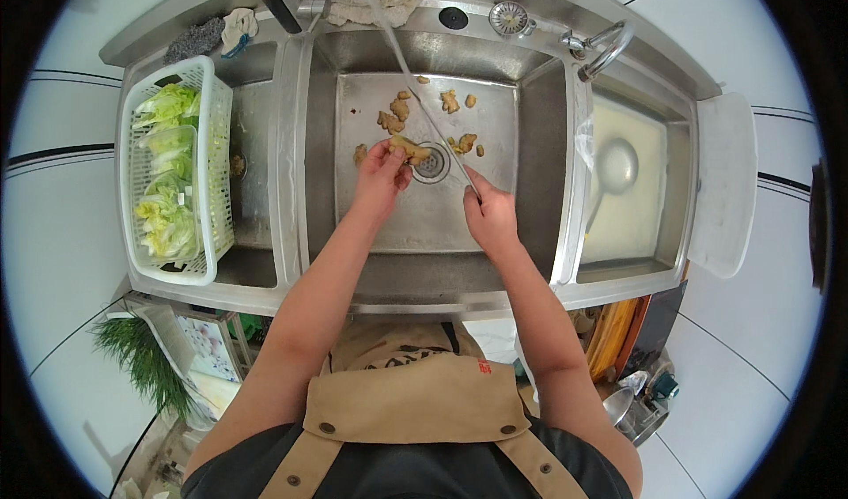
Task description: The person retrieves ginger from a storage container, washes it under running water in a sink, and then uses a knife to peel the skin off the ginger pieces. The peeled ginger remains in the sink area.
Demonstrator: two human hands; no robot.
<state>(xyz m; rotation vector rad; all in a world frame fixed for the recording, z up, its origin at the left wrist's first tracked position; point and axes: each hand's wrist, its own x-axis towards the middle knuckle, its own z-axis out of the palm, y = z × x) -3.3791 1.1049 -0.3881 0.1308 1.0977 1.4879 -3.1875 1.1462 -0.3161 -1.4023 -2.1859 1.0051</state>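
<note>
In the middle stainless steel sink basin, my left hand pinches a piece of ginger root beside the round drain strainer. To its right, my right hand is closed on the near end of what looks like a knife, its thin blade seen nearly edge-on and slanting up to the left. A grey metal spout overlaps the blade's far end in this view. Ginger pieces lie on the basin floor, among them one at the back, one at the left and one at the right.
A white plastic basket of lettuce stands over the left basin. Cloudy liquid and a metal ladle fill the right basin, near a curved faucet. A cloth and a drain strainer lie on the back ledge.
</note>
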